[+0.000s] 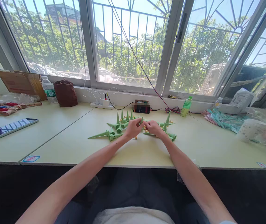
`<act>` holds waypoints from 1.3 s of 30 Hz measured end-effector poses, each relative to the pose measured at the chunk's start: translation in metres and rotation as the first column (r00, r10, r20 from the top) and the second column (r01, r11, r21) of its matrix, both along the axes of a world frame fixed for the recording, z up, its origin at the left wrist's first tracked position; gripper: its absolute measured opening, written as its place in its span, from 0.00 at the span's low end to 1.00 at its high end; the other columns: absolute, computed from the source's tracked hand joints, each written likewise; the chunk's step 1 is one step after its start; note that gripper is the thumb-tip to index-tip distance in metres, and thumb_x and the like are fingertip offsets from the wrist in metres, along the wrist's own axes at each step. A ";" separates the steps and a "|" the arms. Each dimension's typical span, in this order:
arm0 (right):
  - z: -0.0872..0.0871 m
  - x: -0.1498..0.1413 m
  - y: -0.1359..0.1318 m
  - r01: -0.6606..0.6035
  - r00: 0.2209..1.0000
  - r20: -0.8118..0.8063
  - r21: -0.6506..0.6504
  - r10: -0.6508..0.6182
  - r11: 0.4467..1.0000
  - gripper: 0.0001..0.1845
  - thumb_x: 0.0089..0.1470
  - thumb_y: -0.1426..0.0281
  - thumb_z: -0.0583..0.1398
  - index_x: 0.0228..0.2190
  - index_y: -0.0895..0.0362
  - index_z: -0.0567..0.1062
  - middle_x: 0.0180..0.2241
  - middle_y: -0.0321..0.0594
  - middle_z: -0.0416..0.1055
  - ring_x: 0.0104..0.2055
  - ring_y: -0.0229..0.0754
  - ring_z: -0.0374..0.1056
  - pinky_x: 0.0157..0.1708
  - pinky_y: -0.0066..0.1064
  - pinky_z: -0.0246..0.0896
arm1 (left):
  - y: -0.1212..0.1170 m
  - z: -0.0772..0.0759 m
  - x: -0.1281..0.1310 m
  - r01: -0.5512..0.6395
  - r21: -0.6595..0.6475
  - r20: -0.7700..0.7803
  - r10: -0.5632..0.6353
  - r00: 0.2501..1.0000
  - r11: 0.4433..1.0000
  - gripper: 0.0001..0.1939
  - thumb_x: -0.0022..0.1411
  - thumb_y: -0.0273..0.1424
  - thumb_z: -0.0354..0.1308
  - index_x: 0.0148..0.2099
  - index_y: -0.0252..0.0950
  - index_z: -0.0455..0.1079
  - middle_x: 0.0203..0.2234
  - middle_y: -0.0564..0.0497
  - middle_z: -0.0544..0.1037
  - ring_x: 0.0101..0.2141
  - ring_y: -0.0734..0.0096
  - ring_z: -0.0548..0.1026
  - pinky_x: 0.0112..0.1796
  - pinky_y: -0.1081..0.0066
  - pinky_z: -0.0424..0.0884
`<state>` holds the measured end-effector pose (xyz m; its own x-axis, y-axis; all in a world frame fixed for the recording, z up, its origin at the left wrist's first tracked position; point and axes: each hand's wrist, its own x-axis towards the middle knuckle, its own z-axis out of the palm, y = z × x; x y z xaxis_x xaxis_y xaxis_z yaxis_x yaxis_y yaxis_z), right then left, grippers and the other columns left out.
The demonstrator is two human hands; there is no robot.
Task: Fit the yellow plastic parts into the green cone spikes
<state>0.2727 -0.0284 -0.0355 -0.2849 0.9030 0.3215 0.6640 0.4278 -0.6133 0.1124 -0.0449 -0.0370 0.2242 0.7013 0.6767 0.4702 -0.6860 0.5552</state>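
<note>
- Cones (100,134): smooth green plastic.
- Phone (10,129): glossy, reflective screen.
- Box (18,84): matt brown cardboard.
- Bottle (186,106): clear, shiny plastic.
- Tabletop (72,149): smooth, pale, with a soft sheen.

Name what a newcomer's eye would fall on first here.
Probably the big, bright, grey-framed windows across the top, with bars outside. Next, the pointed light-green plastic cones at the centre of the pale flat table, on both sides of the bare left hand and right hand.

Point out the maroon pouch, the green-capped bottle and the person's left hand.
Maroon pouch (65,94): head view, front side.
Green-capped bottle (185,108): head view, label area.
Left hand (132,128): head view, back.
</note>
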 end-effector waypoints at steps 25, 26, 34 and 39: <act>-0.005 0.001 0.003 -0.045 0.998 -0.031 0.032 0.046 0.999 0.21 0.58 0.62 0.49 0.17 0.57 0.67 0.12 0.35 0.61 0.22 0.37 0.61 0.27 0.27 0.52 | 0.005 -0.004 0.000 -0.019 -0.021 -0.048 0.018 0.999 1.000 0.13 0.62 0.38 0.53 0.32 0.34 0.69 0.18 0.57 0.67 0.19 0.78 0.58 0.24 0.74 0.56; -0.005 0.001 0.003 -0.047 0.998 -0.029 0.035 0.048 0.998 0.21 0.57 0.62 0.49 0.17 0.57 0.67 0.12 0.34 0.61 0.22 0.37 0.61 0.27 0.27 0.52 | 0.005 -0.004 0.000 -0.016 -0.023 -0.049 0.014 0.999 1.000 0.13 0.62 0.37 0.53 0.31 0.34 0.69 0.18 0.56 0.67 0.19 0.78 0.58 0.24 0.74 0.57; -0.005 0.001 0.001 -0.053 0.998 -0.034 0.025 0.054 0.998 0.21 0.57 0.62 0.49 0.17 0.57 0.66 0.14 0.35 0.63 0.22 0.36 0.61 0.27 0.26 0.52 | 0.006 -0.006 0.000 0.021 -0.052 -0.031 -0.022 0.999 0.998 0.12 0.62 0.37 0.53 0.32 0.35 0.70 0.17 0.56 0.69 0.19 0.77 0.61 0.24 0.75 0.58; -0.004 0.001 0.002 -0.057 0.998 -0.023 0.034 0.058 0.998 0.20 0.57 0.63 0.49 0.17 0.57 0.66 0.15 0.35 0.64 0.22 0.36 0.61 0.26 0.26 0.52 | 0.006 -0.006 0.000 0.008 -0.045 -0.046 -0.010 0.999 0.999 0.13 0.63 0.38 0.53 0.32 0.34 0.70 0.17 0.56 0.69 0.18 0.77 0.60 0.23 0.74 0.58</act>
